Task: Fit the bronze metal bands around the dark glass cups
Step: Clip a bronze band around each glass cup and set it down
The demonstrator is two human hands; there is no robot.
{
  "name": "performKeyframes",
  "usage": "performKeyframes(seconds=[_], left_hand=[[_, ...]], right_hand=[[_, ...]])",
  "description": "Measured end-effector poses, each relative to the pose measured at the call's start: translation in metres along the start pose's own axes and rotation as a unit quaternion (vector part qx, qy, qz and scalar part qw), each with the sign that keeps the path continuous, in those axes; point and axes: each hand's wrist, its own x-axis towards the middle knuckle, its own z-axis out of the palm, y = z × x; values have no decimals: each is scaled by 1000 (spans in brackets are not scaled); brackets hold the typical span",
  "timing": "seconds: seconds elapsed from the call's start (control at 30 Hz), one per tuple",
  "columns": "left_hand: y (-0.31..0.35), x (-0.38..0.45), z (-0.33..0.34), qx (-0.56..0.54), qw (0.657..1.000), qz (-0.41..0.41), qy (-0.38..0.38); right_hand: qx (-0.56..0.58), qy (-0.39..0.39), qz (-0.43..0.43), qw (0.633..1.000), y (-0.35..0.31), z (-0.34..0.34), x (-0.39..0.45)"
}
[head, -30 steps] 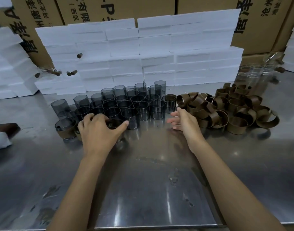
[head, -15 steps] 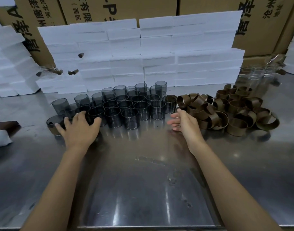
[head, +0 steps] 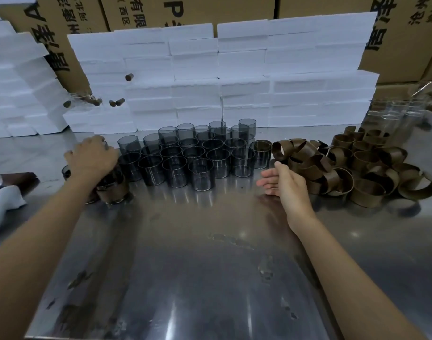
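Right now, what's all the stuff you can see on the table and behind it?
Cups: a few dozen, dark glass, bunched mid-table.
Banded cup: at least one, dark with a bronze band, front left of the bunch.
Bands: a big pile, bronze, right of the cups.
Clear glasses: several, far right, blurry.
Foam blocks: many, white, stacked behind the cups.
Boxes: several, brown cardboard, at the back.
Cloth: one, white, left edge.
Table: one, shiny metal.
Left hand: on cups at the bunch's left end.
Right hand: open, beside the bands.
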Motion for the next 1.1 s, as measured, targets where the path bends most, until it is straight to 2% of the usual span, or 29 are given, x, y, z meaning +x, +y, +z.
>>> performKeyframes(seconds=[0.13, 0.23, 0.5, 0.63, 0.77, 0.87, 0.93, 1.0, 1.1], left_hand=[[-15, 48, 1, 62, 993, -43, -92], [-25, 72, 8, 48, 988, -28, -143], [-29, 72, 13, 4, 1000, 1, -24], [-15, 59, -1, -92, 994, 10, 64], [12, 45, -15, -193, 971, 46, 136], [48, 17, -23, -352, 923, 43, 149], [77, -12, -27, -480, 871, -3, 108], [107, -47, -27, -581, 813, -20, 29], [147, -99, -24, -662, 737, 11, -138]], right_hand=[[13, 9, -3, 1000, 0, 1, 3], [7, 12, -8, 1000, 1, 4, 4], [-17, 22, -8, 1000, 1, 7, 7], [-19, 25, -6, 1000, 0, 8, 7], [-28, 22, -8, 999, 1, 8, 6], [-45, 17, -12, 999, 1, 8, 6], [-51, 13, -19, 998, 2, 7, 4], [-44, 7, -26, 999, 0, 6, 1], [-3, -4, -28, 1000, -10, 6, -1]])
